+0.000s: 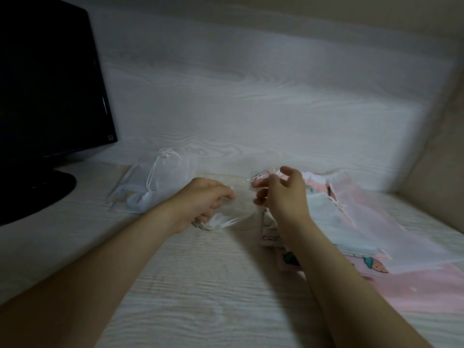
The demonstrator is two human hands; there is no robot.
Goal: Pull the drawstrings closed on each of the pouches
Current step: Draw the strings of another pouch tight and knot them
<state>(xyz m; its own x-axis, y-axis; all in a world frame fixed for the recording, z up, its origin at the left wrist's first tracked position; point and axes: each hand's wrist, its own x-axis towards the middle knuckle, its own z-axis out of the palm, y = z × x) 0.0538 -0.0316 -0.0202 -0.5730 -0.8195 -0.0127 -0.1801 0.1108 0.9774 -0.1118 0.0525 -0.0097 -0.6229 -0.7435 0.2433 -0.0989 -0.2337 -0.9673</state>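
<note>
A sheer, almost see-through pouch [238,209] hangs between my two hands at the middle of the desk. My left hand [208,202] grips its left side with curled fingers. My right hand [278,194] pinches its upper right edge, with the other fingers spread. A white mesh pouch [163,179] with its cord drawn tight lies at the back left. To the right lies a pile of pouches [351,222]: pink, white and strawberry-printed ones [371,264].
A black monitor [47,84] on its stand [37,189] fills the left side. The pale wood-grain desk [200,285] meets a wood-grain back wall [251,96]; a beige side wall [437,159] closes the right.
</note>
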